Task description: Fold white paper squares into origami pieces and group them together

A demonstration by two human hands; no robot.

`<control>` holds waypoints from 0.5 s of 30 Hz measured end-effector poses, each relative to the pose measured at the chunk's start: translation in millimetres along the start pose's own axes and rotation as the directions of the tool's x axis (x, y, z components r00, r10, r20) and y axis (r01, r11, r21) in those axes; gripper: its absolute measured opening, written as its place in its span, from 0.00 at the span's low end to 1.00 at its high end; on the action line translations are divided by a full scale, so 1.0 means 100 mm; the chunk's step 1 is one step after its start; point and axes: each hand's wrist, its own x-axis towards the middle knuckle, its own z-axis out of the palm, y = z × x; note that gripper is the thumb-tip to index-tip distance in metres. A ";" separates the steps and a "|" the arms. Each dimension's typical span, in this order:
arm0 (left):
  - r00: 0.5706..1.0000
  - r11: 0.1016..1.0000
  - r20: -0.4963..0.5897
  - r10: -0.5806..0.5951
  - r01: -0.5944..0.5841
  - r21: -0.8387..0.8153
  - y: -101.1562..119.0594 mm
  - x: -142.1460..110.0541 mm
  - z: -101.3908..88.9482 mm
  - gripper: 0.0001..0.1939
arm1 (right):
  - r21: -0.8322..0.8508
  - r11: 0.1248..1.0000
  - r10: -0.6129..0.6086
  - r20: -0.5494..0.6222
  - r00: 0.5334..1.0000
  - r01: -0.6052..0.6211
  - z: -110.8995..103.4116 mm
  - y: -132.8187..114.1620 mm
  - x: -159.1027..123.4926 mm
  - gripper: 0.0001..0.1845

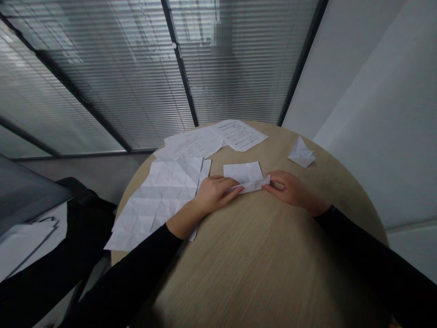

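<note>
The small white rectangular paper (242, 171) lies between the hands on the round, pale wood-grain worktop (246, 259) and looks only partly folded: its near edge is turned up in a strip, its far panel flat. The left hand (215, 192) holds the strip's left end between close-set fingers; the right hand's (290, 187) fingers pinch its right end. A pointed, folded white paper piece (302, 154) (seemingly finished) sits well apart, to the right.
</note>
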 end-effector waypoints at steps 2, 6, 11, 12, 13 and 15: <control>0.983 0.983 -0.038 -0.180 0.179 -0.034 -0.01 -0.01 0.01 0.21 | 0.095 0.986 0.143 -0.037 0.989 -0.139 0.03 -0.01 0.00 0.11; 0.900 0.897 -0.039 -0.433 0.426 -0.119 -0.05 0.00 0.05 0.24 | 0.295 0.895 0.367 -0.062 0.928 -0.334 0.14 -0.02 0.02 0.12; 0.859 0.847 -0.050 -0.510 0.492 -0.203 -0.07 0.01 0.11 0.18 | 0.325 0.874 0.420 -0.132 0.898 -0.361 0.28 0.04 0.02 0.10; 0.855 0.844 -0.045 -0.517 0.500 -0.193 -0.07 0.01 0.11 0.17 | 0.287 0.885 0.419 -0.153 0.895 -0.366 0.30 0.06 0.02 0.12; 0.853 0.845 -0.039 -0.521 0.509 -0.166 -0.06 0.01 0.11 0.17 | 0.233 0.900 0.412 -0.180 0.893 -0.368 0.32 0.07 0.01 0.15; 0.859 0.858 -0.029 -0.512 0.509 -0.068 -0.06 0.02 0.11 0.19 | 0.091 0.933 0.360 -0.238 0.902 -0.348 0.34 0.06 0.01 0.28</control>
